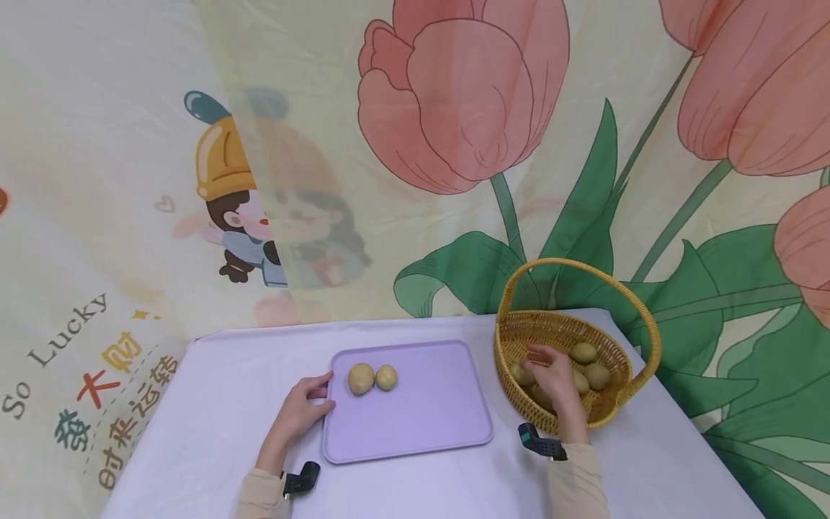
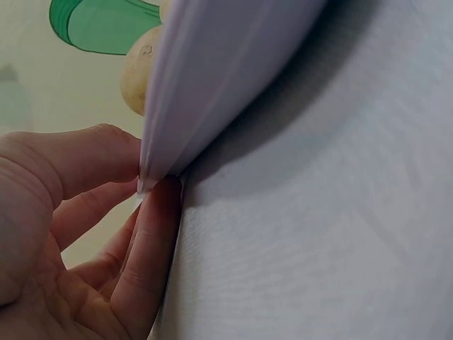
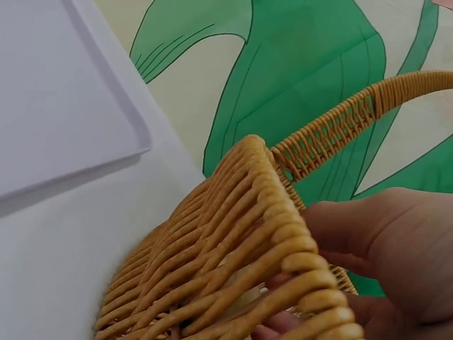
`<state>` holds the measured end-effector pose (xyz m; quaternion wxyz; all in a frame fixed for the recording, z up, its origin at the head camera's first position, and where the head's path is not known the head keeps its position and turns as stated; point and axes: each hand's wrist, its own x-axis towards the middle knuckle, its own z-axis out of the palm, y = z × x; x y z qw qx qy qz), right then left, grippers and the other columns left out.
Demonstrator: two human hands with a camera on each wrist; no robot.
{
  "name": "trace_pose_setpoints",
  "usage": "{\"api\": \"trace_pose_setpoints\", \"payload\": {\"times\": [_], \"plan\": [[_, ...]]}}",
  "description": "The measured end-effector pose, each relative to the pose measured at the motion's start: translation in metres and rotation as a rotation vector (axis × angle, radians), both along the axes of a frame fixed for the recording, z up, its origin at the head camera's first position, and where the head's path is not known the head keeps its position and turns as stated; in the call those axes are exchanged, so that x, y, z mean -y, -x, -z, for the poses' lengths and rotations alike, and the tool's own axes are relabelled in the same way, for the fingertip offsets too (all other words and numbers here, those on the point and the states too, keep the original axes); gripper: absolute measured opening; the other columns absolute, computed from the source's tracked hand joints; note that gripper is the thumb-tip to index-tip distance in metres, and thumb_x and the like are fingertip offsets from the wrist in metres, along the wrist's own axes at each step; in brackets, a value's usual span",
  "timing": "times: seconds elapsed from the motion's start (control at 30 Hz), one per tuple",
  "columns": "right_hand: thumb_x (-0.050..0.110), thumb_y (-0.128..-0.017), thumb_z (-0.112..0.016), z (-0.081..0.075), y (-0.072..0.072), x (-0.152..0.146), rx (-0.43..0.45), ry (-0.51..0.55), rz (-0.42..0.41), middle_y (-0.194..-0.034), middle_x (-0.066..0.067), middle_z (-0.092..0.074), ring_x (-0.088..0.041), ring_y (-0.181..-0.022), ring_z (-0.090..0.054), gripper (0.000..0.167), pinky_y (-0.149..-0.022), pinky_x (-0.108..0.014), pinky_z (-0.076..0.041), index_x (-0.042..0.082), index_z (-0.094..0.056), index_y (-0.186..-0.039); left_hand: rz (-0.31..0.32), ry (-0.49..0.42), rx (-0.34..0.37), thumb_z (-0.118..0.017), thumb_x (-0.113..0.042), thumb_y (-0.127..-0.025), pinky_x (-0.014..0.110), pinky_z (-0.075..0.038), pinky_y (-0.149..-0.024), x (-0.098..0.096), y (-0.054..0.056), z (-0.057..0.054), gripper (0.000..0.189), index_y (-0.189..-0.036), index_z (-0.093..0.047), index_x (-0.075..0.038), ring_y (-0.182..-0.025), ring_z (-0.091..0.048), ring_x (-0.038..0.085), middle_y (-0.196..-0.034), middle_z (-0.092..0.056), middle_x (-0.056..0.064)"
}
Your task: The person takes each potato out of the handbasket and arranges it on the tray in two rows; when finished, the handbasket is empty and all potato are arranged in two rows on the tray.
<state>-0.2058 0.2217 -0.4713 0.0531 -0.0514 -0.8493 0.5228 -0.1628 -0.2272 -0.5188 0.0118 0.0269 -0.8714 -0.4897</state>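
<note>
A lavender tray (image 1: 434,418) lies on the table. Two potatoes, a larger one (image 1: 361,378) and a smaller one (image 1: 386,378), sit side by side near its back left corner. My left hand (image 1: 305,409) pinches the tray's left edge; in the left wrist view the thumb (image 2: 92,156) presses the rim and fingertips reach under it. My right hand (image 1: 551,373) is inside a wicker basket (image 1: 512,393), fingers beside a potato (image 1: 521,373) at the basket's left side. The wicker wall partly hides those fingers in the right wrist view, so I cannot tell whether they grip it.
More potatoes (image 1: 596,375) lie in the basket, which stands right of the tray with its tall arched handle (image 1: 577,264) rising over it. White cloth (image 1: 415,490) covers the table. Behind hangs a printed curtain (image 1: 311,65) with tulips and cartoon figures.
</note>
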Motion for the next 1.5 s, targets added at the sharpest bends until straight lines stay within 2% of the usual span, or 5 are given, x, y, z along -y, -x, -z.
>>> {"api": "trace_pose_setpoints", "payload": {"times": [0.17, 0.53, 0.9, 1.2, 1.5], "plan": [[-0.002, -0.085, -0.067, 0.0, 0.005, -0.002, 0.06, -0.099, -0.087, -0.122, -0.035, -0.058, -0.048, -0.112, -0.056, 0.046, -0.092, -0.052, -0.049, -0.013, -0.055, -0.128, -0.004, -0.01, 0.002, -0.074, 0.004, -0.079, 0.034, -0.051, -0.087, 0.0, 0.0, 0.002, 0.057, -0.133, -0.058, 0.002, -0.105, -0.062, 0.032, -0.118, -0.059, 0.019], [-0.006, -0.079, -0.065, -0.003, 0.012, -0.005, 0.087, -0.244, -0.256, -0.116, -0.031, -0.06, -0.04, -0.104, -0.059, 0.042, -0.087, -0.051, -0.049, -0.014, -0.059, -0.12, -0.008, -0.009, 0.001, -0.073, 0.004, -0.079, 0.035, -0.052, -0.088, 0.0, -0.001, 0.001, 0.056, -0.134, -0.059, 0.001, -0.106, -0.062, 0.032, -0.119, -0.059, 0.018], [-0.005, -0.085, -0.064, 0.0, 0.011, -0.007, -0.023, -0.207, -0.201, -0.119, -0.033, -0.061, -0.045, -0.109, -0.058, 0.038, -0.091, -0.053, -0.048, -0.016, -0.059, -0.12, -0.002, 0.003, -0.011, -0.073, 0.004, -0.078, 0.034, -0.051, -0.087, 0.0, 0.001, 0.0, 0.057, -0.133, -0.059, 0.002, -0.104, -0.062, 0.032, -0.117, -0.059, 0.018], [-0.003, -0.086, -0.067, -0.008, 0.006, -0.001, -0.063, -0.063, -0.125, -0.116, -0.032, -0.063, -0.035, -0.099, -0.063, 0.034, -0.074, -0.023, -0.051, -0.015, -0.062, -0.118, -0.008, 0.006, -0.012, -0.073, 0.005, -0.078, 0.033, -0.051, -0.086, 0.002, 0.002, 0.001, 0.057, -0.133, -0.059, 0.002, -0.104, -0.063, 0.032, -0.118, -0.059, 0.019], [0.004, -0.09, -0.065, -0.023, -0.002, 0.014, -0.027, 0.064, -0.033, -0.123, -0.03, -0.058, -0.017, -0.089, -0.062, 0.038, -0.068, -0.019, -0.051, -0.012, -0.059, -0.125, -0.011, -0.001, 0.002, -0.073, 0.004, -0.079, 0.035, -0.051, -0.088, 0.002, 0.002, 0.003, 0.057, -0.133, -0.059, 0.001, -0.106, -0.062, 0.032, -0.119, -0.058, 0.018]]}}
